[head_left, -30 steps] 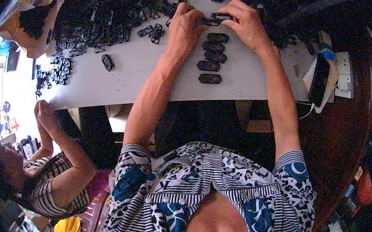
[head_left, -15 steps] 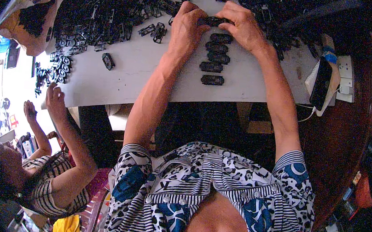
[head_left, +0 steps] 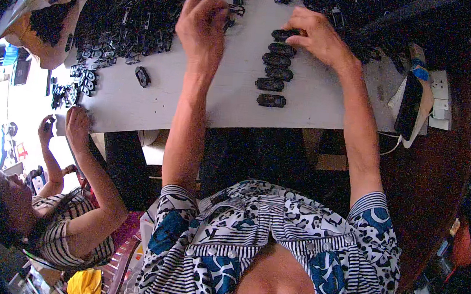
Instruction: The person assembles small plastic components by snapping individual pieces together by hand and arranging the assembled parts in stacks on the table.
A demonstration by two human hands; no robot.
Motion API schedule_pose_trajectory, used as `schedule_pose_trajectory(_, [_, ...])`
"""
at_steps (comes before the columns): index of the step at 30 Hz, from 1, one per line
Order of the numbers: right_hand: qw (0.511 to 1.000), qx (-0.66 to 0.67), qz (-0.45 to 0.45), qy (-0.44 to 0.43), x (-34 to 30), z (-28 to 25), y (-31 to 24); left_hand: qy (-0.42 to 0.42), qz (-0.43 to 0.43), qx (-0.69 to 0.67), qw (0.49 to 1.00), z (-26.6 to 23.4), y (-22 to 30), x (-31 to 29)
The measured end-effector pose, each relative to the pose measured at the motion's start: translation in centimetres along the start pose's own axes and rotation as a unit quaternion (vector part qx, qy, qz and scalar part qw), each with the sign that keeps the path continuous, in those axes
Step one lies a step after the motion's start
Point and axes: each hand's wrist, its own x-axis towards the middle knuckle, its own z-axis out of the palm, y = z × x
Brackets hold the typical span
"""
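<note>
My right hand (head_left: 318, 39) pinches an oblong black plastic part (head_left: 282, 36) at the far end of a column of similar parts. Nearer me in that column lie several more, among them a black oblong part (head_left: 270, 84) and the nearest one (head_left: 271, 100). To the left, my left hand (head_left: 201, 30) has its fingers curled at the edge of the heap, closed on a small black plastic frame (head_left: 235, 10) that pokes out past the fingertips. Its fingertips are partly hidden behind the hand.
A large heap of black parts (head_left: 129, 17) covers the table's (head_left: 188, 105) far side. A single part (head_left: 142, 76) lies at left. On the right are a phone (head_left: 408, 104) and a power strip (head_left: 440, 96). Another person's hand (head_left: 78, 126) works at the left edge.
My hands have parted. The left moved left to the heap and took a small frame; the right stays near the column's far end with the oblong part. The other person's hands also shifted.
</note>
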Motion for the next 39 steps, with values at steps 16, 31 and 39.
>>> schedule_pose_trajectory(16, [0.973,-0.165,0.157,0.046,5.7,0.7,-1.1,-0.139,0.06,0.155,0.976,1.0,0.4,-1.6])
schedule_pose_trajectory(31, [0.984,-0.071,0.121,0.108,2.8,-0.4,-0.7,-0.227,-0.221,-0.371,0.873,3.9,0.9,-0.5])
schedule_pose_trajectory(39, [0.975,-0.035,0.117,0.183,3.1,-0.1,-0.4,-0.232,-0.144,-0.216,0.937,4.4,0.7,0.0])
